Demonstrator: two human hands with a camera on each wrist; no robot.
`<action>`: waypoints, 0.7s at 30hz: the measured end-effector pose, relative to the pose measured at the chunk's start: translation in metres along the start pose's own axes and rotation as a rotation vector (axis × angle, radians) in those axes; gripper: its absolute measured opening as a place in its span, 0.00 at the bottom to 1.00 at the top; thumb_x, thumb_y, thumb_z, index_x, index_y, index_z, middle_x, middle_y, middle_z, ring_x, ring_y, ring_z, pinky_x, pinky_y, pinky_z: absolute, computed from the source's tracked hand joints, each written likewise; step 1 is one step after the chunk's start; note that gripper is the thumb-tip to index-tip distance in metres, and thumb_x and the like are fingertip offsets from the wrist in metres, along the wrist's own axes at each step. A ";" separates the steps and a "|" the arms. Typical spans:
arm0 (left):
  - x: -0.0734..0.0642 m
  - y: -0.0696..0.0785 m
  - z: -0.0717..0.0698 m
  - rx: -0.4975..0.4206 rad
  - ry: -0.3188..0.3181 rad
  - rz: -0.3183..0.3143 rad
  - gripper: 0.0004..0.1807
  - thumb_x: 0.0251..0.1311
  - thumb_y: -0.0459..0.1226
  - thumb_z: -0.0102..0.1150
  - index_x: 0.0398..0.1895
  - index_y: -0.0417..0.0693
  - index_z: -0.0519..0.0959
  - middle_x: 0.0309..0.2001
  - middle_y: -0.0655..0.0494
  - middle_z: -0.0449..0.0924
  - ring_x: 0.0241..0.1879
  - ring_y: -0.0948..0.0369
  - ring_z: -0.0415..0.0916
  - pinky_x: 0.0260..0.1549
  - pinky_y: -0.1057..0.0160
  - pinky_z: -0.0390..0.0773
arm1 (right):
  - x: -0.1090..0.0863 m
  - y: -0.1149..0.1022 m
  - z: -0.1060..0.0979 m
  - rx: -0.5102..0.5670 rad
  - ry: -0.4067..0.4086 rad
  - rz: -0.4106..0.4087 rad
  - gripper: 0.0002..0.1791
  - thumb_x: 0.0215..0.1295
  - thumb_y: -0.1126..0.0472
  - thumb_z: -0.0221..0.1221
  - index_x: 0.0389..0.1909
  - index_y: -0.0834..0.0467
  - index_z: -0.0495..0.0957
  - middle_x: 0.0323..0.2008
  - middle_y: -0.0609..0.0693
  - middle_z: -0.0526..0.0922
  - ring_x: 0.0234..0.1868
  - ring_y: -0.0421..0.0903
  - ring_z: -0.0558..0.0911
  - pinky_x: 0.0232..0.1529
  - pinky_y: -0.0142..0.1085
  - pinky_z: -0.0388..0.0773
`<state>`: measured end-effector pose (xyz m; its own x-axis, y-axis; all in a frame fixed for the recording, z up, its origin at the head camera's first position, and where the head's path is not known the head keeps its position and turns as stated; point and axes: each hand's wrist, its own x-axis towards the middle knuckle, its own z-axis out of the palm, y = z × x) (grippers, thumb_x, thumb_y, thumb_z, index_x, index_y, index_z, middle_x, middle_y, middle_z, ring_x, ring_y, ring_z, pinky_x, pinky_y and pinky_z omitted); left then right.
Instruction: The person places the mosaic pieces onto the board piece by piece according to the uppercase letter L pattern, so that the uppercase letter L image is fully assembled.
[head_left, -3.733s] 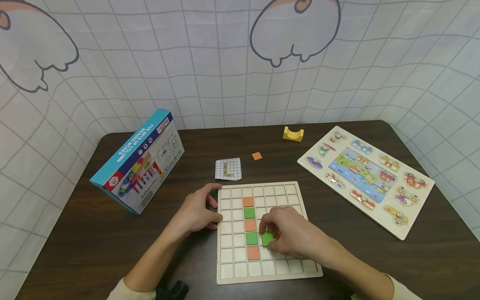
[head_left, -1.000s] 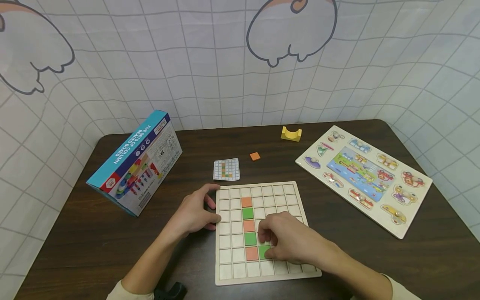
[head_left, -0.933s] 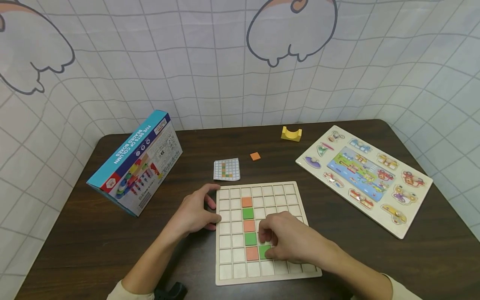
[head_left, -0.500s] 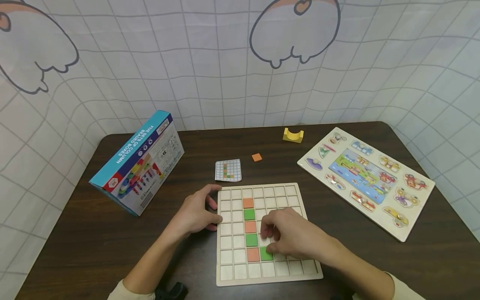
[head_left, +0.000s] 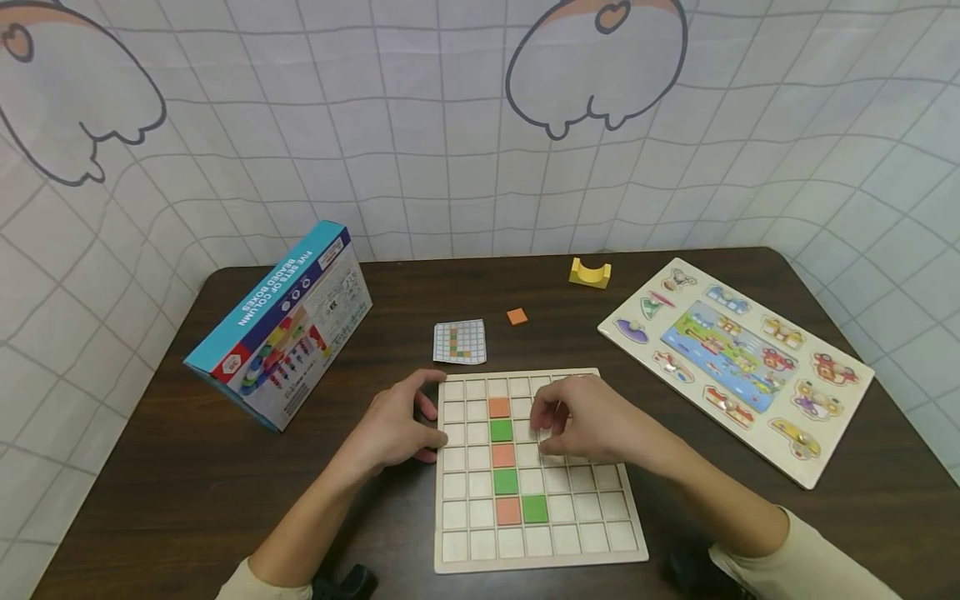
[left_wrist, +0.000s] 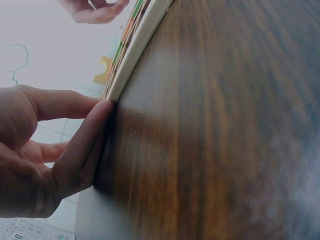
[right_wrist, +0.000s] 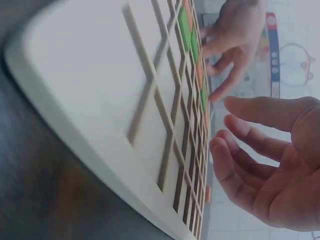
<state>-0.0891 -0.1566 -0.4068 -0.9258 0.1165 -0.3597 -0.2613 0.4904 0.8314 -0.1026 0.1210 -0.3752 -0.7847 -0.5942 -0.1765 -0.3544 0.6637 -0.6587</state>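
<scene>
A wooden grid board (head_left: 465, 563) lies flat on the table. One column of it holds alternating orange and green square tiles, and a green tile (head_left: 535, 509) sits right of the lowest orange tile (head_left: 507, 511). My left hand (head_left: 390, 425) rests its thumb and fingertips against the board's left edge, also seen from the side in the left wrist view. My right hand (head_left: 588, 419) hovers over the right half of the board. Its fingers are loosely bent, and the right wrist view shows a gap between thumb and fingers (right_wrist: 225, 165) with nothing held.
Behind the board lie a small pattern card (head_left: 460, 342) and a loose orange tile (head_left: 517, 317). A yellow arch block (head_left: 590, 273) stands at the table's back edge. A blue toy box (head_left: 281, 325) stands left; a picture puzzle board (head_left: 738, 367) lies right.
The green tile my right hand held went down into the cell beside the lowest orange tile. That hand has released it and moved up and away across the board. My left hand has stayed put.
</scene>
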 end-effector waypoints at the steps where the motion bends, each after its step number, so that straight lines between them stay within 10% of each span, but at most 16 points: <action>1: 0.000 0.000 0.000 -0.001 -0.001 0.000 0.46 0.48 0.19 0.72 0.73 0.51 0.70 0.44 0.43 0.73 0.24 0.55 0.82 0.22 0.57 0.90 | 0.002 0.002 -0.002 0.004 0.009 0.000 0.10 0.52 0.66 0.75 0.32 0.54 0.84 0.27 0.42 0.81 0.30 0.39 0.78 0.32 0.30 0.79; 21: 0.000 0.000 -0.001 -0.020 -0.002 -0.010 0.47 0.46 0.19 0.73 0.73 0.52 0.71 0.43 0.43 0.73 0.24 0.54 0.82 0.22 0.57 0.90 | 0.049 0.023 -0.031 0.112 0.162 0.041 0.13 0.58 0.67 0.73 0.45 0.59 0.86 0.39 0.54 0.87 0.38 0.45 0.82 0.42 0.35 0.83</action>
<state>-0.0895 -0.1570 -0.4066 -0.9223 0.1134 -0.3693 -0.2765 0.4739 0.8361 -0.1647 0.1212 -0.3763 -0.8723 -0.4806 -0.0903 -0.2690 0.6257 -0.7322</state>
